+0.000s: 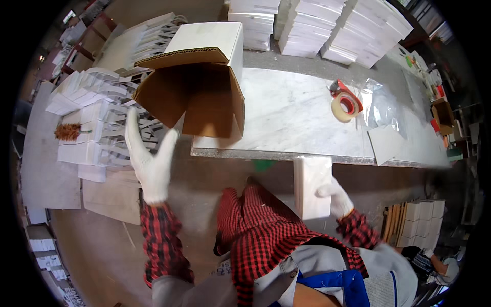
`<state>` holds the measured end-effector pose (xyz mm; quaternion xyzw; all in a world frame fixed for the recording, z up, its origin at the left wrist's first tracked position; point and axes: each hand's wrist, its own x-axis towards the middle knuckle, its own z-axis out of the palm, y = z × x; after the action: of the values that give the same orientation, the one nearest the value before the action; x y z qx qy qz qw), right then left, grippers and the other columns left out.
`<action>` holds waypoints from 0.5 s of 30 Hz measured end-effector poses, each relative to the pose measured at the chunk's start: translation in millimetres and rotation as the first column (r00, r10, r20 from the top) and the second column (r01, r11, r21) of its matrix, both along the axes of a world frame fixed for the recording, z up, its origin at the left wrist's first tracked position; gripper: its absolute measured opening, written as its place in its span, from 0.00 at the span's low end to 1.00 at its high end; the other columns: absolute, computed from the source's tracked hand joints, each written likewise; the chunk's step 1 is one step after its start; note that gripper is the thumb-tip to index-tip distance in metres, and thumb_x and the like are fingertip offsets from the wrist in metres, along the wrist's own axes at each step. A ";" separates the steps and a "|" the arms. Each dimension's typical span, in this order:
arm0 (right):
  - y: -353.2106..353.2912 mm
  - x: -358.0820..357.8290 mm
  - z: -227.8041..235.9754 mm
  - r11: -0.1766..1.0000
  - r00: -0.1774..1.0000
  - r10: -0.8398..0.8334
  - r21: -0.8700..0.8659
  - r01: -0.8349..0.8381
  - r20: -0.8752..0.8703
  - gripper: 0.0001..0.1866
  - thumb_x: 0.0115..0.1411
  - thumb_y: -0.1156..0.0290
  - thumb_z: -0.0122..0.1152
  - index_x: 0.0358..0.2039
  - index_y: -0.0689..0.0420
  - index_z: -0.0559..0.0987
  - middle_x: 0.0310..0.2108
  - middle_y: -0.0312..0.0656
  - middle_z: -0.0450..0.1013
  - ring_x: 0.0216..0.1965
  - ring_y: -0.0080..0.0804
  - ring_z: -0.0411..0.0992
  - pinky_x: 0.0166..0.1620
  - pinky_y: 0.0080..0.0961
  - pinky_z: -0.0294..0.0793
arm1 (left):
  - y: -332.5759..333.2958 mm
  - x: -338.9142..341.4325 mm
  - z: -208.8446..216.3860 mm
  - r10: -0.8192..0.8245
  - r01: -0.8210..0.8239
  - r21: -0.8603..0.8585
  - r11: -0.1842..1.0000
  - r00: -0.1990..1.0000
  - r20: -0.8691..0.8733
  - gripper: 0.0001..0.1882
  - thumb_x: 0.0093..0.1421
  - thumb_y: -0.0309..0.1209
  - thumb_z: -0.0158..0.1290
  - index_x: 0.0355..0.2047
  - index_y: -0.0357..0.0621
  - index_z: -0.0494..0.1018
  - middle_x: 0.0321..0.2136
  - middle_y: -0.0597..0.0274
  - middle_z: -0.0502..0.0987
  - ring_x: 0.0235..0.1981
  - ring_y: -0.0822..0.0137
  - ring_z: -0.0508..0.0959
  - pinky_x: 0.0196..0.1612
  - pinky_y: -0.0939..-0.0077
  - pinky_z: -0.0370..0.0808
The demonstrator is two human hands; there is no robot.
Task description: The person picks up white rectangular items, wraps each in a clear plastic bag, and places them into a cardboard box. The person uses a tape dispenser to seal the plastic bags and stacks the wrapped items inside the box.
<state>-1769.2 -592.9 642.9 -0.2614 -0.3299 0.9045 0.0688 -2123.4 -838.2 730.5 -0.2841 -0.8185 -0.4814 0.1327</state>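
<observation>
While the left hand [151,171], in a white glove, is up nr the open carton [209,100], its grip is spread, thumb well apart from fingers; can't tell if a fingertip touches the cardboard. The right hand [338,198], also gloved, pinches a white rect. block [308,184], thumb on the right part of its face, other fingers hidden behind. Block is upright, approx. at the bench's near edge, right of the person's checked apron [263,225].

Carton, white outside & brown inside, is at the left end of the bench [291,117], mouth facing near w/ flaps out. On the bench's right half: red tape dispenser [348,102] w/ a pale roll, then clear plastic film [381,105] just right of it, & a white sheet [386,144] nr the near edge. Far side has tall stacks of white slabs [302,28].

Left of the carton, white pcs w/ strap-like loops [92,115] lie in rows; a brown bristly brush [67,132] rests on them. Far right, a small open brown box [443,115]. Near right, stacked white boxes [422,220] & a co-worker [434,263], partly in view.
</observation>
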 end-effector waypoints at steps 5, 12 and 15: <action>-79.5 39.0 -19.9 0.911 0.937 -0.343 -0.266 0.316 -0.060 0.45 0.49 0.74 0.65 0.69 0.66 0.61 0.59 0.56 0.72 0.58 0.50 0.75 0.61 0.48 0.78 | 14.9 -94.5 31.3 -0.129 0.043 -0.266 0.963 0.940 -0.315 0.63 0.49 0.39 0.74 0.75 0.36 0.44 0.72 0.37 0.53 0.73 0.45 0.56 0.73 0.59 0.55; -143.1 -8.0 -3.8 0.724 0.683 -0.684 -0.348 0.595 -0.255 0.42 0.57 0.63 0.57 0.71 0.62 0.59 0.64 0.54 0.68 0.60 0.49 0.73 0.60 0.45 0.76 | 68.4 -200.0 79.1 -0.572 0.619 -0.384 0.685 0.784 0.242 0.33 0.53 0.30 0.72 0.60 0.42 0.76 0.50 0.64 0.83 0.50 0.72 0.79 0.56 0.72 0.75; -153.5 -31.7 -6.2 0.712 0.670 -0.698 -0.343 0.612 -0.254 0.42 0.55 0.68 0.55 0.70 0.66 0.59 0.63 0.56 0.69 0.61 0.50 0.72 0.62 0.46 0.74 | 90.6 -162.2 98.7 -0.654 0.548 -0.554 0.627 0.756 0.006 0.20 0.58 0.31 0.68 0.49 0.38 0.80 0.38 0.57 0.85 0.38 0.67 0.83 0.45 0.72 0.78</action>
<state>-1800.8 -746.5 636.7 -0.1960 -0.0874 0.8816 0.4204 -2285.6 -747.6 829.1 -0.6124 -0.7566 -0.2256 -0.0393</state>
